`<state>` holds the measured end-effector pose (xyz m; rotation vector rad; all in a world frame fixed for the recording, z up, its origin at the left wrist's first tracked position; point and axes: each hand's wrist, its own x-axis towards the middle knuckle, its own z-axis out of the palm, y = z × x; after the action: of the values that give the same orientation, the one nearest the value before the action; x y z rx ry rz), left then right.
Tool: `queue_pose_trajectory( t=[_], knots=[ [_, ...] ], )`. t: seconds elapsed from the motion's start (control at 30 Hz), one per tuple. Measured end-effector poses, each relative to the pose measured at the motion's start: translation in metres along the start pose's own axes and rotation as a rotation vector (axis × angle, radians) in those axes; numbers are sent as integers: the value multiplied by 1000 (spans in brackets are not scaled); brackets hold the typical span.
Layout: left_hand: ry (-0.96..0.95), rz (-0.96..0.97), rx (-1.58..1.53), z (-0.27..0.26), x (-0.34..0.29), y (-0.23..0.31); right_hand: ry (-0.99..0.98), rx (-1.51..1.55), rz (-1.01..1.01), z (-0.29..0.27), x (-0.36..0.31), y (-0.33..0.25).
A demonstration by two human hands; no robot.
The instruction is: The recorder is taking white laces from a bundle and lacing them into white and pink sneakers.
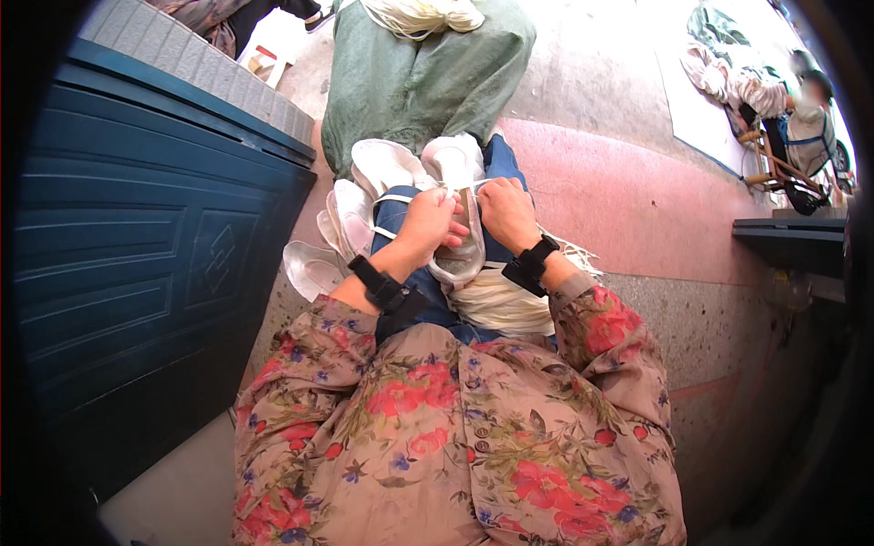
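Note:
A pale shoe (pixel 453 159) lies lengthwise across my jean-covered lap, its open top facing me. My left hand (pixel 428 226) is over the shoe's left edge, thumb and forefinger pinched at a white lace while the other fingers curl loosely over the opening. On the right side, my right hand (pixel 510 211) is closed on a white lace (pixel 480 182) that runs to the shoe's upper. Several more pale shoes (pixel 350 214) are bunched to the left of my legs. A bundle of white laces (pixel 505 300) rests on my lap beneath my right wrist.
Ahead, green cloth (pixel 414 86) covers a large shape, with another bundle of white laces (pixel 423 14) on top. A dark blue panelled door (pixel 137 227) stands close on my left. At far right, a person (pixel 806 127) is beside a wooden-framed seat.

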<state>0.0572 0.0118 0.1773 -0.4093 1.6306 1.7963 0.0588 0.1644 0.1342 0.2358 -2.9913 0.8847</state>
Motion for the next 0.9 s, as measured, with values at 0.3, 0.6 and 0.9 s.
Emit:
queue_pose_trajectory(
  t=[0.3, 0.6, 0.9],
  knots=[
    [50, 68, 58, 24, 5, -6, -11, -271, -221, -10, 6, -7],
    [558, 503, 651, -31, 30, 3, 21, -281, -144, -14, 2, -16],
    [274, 472, 1037, -13, 40, 12, -24, -299, -55, -6, -9, -15]
  ],
)
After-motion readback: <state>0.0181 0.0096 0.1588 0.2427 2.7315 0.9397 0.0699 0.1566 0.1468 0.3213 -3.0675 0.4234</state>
